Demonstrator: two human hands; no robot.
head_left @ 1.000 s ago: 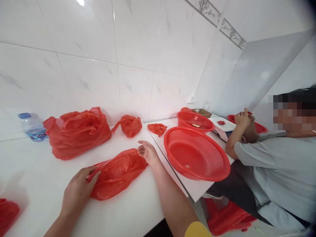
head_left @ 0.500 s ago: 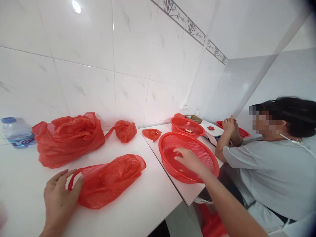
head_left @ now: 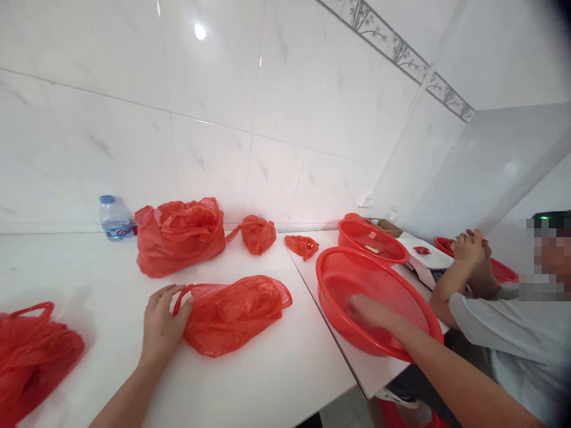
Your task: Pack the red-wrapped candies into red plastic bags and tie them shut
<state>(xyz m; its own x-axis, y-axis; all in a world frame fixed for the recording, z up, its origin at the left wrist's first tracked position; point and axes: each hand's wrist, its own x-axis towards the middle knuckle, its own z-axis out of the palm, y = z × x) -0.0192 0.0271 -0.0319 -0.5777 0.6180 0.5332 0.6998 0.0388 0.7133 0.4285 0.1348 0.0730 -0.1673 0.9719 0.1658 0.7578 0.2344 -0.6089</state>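
Note:
My left hand is at the near-left end of a red plastic bag lying on the white table. Its thumb and fingers are closed about the bag's handle loop. My right hand reaches down inside a red plastic basket with perforated walls. Its fingers point toward the basket's bottom and are blurred, so what they touch is hidden. The small pale piece seen there before does not show now.
A stuffed red bag, a knotted red bag and a water bottle stand along the wall. Another red bag lies at left. Beyond are a second basket, a scale and a co-worker's hands.
My right hand has dropped from above the basket down into it. The view has swung left, bringing another red bag in at left. My left hand stays at the bag's handle.

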